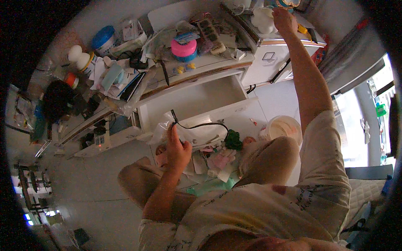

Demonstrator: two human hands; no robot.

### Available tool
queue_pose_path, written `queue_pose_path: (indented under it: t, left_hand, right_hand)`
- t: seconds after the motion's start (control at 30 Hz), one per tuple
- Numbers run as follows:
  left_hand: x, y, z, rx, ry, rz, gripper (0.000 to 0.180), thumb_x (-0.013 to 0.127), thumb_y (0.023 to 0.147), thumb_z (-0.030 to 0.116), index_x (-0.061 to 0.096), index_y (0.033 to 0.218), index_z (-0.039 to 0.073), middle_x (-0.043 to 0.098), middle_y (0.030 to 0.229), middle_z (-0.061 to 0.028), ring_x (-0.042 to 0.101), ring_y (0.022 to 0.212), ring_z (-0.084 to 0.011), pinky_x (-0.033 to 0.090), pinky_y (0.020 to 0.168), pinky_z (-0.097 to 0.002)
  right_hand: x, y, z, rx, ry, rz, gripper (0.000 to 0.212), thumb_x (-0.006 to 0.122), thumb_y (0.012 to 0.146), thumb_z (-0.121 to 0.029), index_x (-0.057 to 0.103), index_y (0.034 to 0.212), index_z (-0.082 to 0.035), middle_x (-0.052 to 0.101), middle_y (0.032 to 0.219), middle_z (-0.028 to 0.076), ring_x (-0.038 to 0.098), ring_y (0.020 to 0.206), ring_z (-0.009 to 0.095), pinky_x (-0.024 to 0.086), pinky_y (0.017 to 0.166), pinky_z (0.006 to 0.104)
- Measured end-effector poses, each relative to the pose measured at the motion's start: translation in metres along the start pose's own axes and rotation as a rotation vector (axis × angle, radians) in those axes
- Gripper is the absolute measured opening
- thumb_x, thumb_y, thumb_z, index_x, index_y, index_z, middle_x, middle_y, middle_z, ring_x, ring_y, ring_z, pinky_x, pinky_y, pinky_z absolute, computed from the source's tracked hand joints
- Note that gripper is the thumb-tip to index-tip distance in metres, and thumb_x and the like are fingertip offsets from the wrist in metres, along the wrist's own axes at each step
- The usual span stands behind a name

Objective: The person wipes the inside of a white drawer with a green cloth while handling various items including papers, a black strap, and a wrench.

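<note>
My left hand is closed in front of the open drawer. It grips a thin black cable, whose loose length curves right toward a dark green crumpled item. Clear plastic shows beside the fingers; whether they hold it too is unclear. My right arm stretches far to the upper right. There my right hand has its fingers curled against a white, rounded, lobed object on the cabinet top. What those fingers pinch, if anything, is too small to make out.
The drawer is pulled out toward my crossed legs. Paper and plastic scraps litter the floor between my knees, beside a round tub. On the cluttered counter stands a pink and blue round container. A white cabinet adjoins it.
</note>
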State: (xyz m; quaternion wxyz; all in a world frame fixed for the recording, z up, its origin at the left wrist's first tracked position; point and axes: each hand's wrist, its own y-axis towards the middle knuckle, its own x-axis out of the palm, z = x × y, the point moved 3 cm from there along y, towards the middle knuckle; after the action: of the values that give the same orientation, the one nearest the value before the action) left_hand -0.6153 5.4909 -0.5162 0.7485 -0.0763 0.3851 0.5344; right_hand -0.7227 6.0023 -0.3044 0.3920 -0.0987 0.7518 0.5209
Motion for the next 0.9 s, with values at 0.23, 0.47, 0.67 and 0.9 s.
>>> queue_pose_path:
  t: [0.23, 0.47, 0.67, 0.9]
  left_hand:
    - [-0.002, 0.003, -0.004, 0.055, 0.020, 0.005, 0.067, 0.057, 0.073, 0.002, 0.027, 0.133, -0.002, 0.034, 0.133, -0.0277, 0.036, 0.122, -0.0429, 0.032, 0.103, -0.0431]
    - [-0.005, 0.009, 0.000, -0.036, -0.007, -0.106, 0.066, 0.054, 0.073, 0.000, 0.025, 0.132, -0.006, 0.031, 0.134, -0.0304, 0.032, 0.124, -0.0449, 0.029, 0.104, -0.0457]
    - [-0.006, 0.008, 0.001, -0.025, 0.038, -0.074, 0.066, 0.055, 0.072, 0.000, 0.027, 0.131, -0.007, 0.033, 0.132, -0.0304, 0.035, 0.122, -0.0449, 0.031, 0.102, -0.0466]
    - [-0.019, 0.009, 0.010, -0.049, 0.009, -0.098, 0.063, 0.052, 0.074, 0.000, 0.026, 0.131, -0.008, 0.032, 0.132, -0.0305, 0.035, 0.121, -0.0457, 0.034, 0.101, -0.0447]
  right_hand:
    - [-0.004, -0.054, -0.076, -0.162, 0.185, -0.027, 0.021, 0.055, 0.084, -0.028, 0.065, 0.099, -0.017, 0.067, 0.086, 0.009, 0.064, 0.080, 0.029, 0.051, 0.068, 0.0375]
    - [0.046, -0.124, -0.144, -0.404, 0.449, -0.249, 0.037, 0.066, 0.076, -0.027, 0.061, 0.109, -0.014, 0.065, 0.096, 0.010, 0.061, 0.089, 0.031, 0.049, 0.076, 0.0395]
    - [0.051, -0.144, -0.204, -0.319, 0.669, -0.318, 0.069, 0.071, 0.071, -0.036, 0.041, 0.128, -0.012, 0.058, 0.111, 0.018, 0.055, 0.102, 0.035, 0.045, 0.085, 0.0411]
    - [0.061, -0.154, -0.249, -0.235, 0.521, -0.436, 0.082, 0.075, 0.066, -0.040, 0.033, 0.130, -0.011, 0.046, 0.121, 0.021, 0.050, 0.108, 0.037, 0.044, 0.088, 0.0436]
